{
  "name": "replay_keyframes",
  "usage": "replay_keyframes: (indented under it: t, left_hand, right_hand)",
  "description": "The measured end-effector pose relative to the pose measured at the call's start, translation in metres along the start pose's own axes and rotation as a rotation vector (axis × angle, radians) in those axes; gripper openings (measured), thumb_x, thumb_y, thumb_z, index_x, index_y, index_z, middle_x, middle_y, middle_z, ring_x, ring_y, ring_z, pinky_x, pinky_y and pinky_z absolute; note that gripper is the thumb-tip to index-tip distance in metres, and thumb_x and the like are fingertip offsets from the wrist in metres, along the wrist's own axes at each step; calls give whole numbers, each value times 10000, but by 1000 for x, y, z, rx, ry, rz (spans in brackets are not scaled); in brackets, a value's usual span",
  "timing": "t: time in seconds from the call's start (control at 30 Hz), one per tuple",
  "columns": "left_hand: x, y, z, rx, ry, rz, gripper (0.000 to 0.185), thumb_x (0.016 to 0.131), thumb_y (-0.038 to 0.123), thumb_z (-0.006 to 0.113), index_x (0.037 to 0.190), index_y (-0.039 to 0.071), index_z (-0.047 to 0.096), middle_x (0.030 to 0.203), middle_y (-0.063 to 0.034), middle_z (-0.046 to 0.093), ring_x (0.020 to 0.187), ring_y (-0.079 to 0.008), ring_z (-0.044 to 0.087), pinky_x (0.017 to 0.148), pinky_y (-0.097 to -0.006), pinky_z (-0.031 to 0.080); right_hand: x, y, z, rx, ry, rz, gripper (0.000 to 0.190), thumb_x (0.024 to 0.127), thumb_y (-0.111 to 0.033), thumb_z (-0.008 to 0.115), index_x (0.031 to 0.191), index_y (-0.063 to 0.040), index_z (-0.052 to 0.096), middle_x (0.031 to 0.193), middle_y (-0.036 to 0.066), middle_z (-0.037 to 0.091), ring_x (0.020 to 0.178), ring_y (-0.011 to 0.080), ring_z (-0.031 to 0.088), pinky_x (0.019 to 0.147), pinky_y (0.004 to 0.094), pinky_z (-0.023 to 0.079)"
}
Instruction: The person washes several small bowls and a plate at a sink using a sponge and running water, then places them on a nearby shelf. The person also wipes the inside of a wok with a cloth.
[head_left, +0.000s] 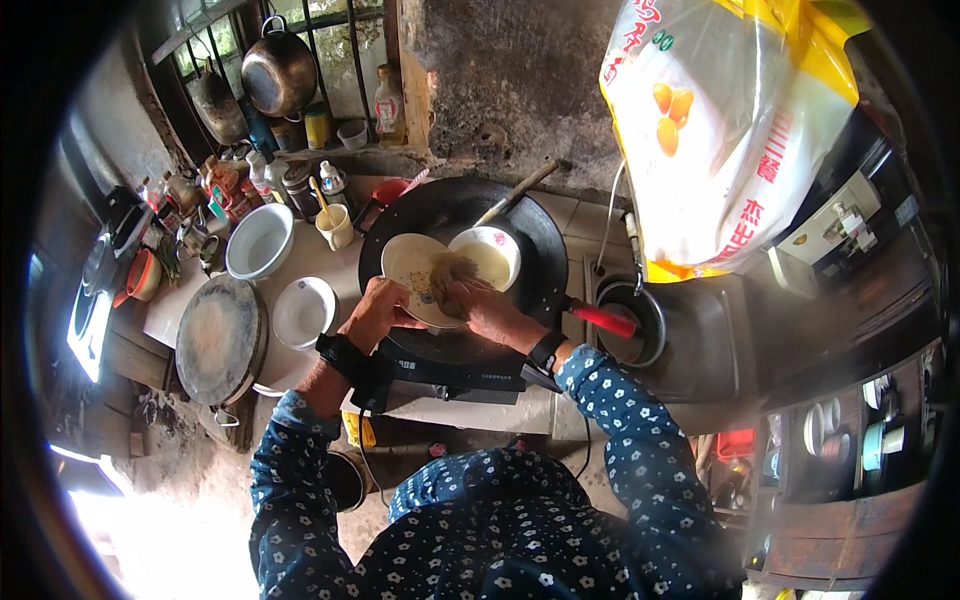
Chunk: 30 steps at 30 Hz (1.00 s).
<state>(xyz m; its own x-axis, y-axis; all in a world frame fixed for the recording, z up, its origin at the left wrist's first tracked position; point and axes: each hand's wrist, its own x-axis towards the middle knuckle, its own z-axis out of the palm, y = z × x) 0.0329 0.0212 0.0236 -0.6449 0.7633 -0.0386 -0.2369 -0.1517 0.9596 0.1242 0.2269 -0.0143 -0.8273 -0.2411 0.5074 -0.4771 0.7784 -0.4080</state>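
My left hand (381, 311) grips the near-left rim of a cream bowl (403, 259), which is tipped over the black wok (546, 232). A small printed pattern shows inside the bowl. My right hand (499, 309) holds a brown fibrous clump (454, 270), perhaps a scrubber, against the bowl's inner right side; it is blurred. Just behind my right hand, a white bowl (499, 234) with pale, cloudy liquid sits in the wok. A wooden-handled utensil (525, 187) leans on the wok's far rim, its lower end hidden by the white bowl.
The wok rests on an induction cooker (450, 375), its red handle (602, 318) pointing right, toward a pot (654, 345) in the sink (709, 337). Left stand white bowls (305, 311), a round chopping board (221, 341), a mug (335, 229) and several bottles. A plastic bag (720, 150) hangs upper right.
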Motion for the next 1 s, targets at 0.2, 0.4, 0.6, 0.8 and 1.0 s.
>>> replay_keyframes:
  t: [0.2, 0.4, 0.6, 0.8, 1.0]
  left_hand:
    - [21, 0, 31, -57, 474, -69, 368, 749, 126, 523, 1074, -31, 452, 947, -188, 562, 803, -321, 630, 599, -406, 587]
    - [20, -20, 25, -121, 461, 145, 302, 744, 125, 550, 1019, 15, 489, 866, -116, 566, 715, -228, 623, 486, -356, 557]
    - [12, 2, 5, 604, 132, 529, 263, 795, 171, 552, 993, 20, 470, 880, -100, 504, 655, -220, 594, 538, -355, 571]
    - [35, -26, 12, 676, 448, 171, 319, 670, 6, 632, 986, -22, 595, 1013, -185, 519, 892, -312, 571, 619, -328, 544]
    - [27, -18, -39, 1125, 55, 564, 176, 607, 71, 641, 752, 8, 565, 701, -144, 555, 747, -321, 540, 624, -370, 455]
  right_hand:
    - [26, -35, 19, 208, 197, 186, 406, 702, 71, 520, 1087, 12, 404, 786, 249, 580, 775, 460, 568, 658, 505, 469]
    - [13, -31, -1, 423, 53, 185, 307, 735, 23, 550, 1021, -4, 442, 989, 244, 554, 996, 412, 517, 828, 472, 423]
    - [16, -15, 2, 136, 145, 64, 343, 703, 55, 541, 1020, -9, 427, 916, 247, 566, 903, 439, 543, 746, 487, 444]
    - [36, -46, 14, 427, 150, 355, 200, 811, 0, 480, 986, -7, 385, 913, 257, 558, 883, 441, 547, 720, 474, 444]
    - [52, -36, 12, 444, -10, 125, 432, 798, -8, 514, 1209, -28, 385, 1095, 252, 505, 1066, 386, 491, 913, 412, 398]
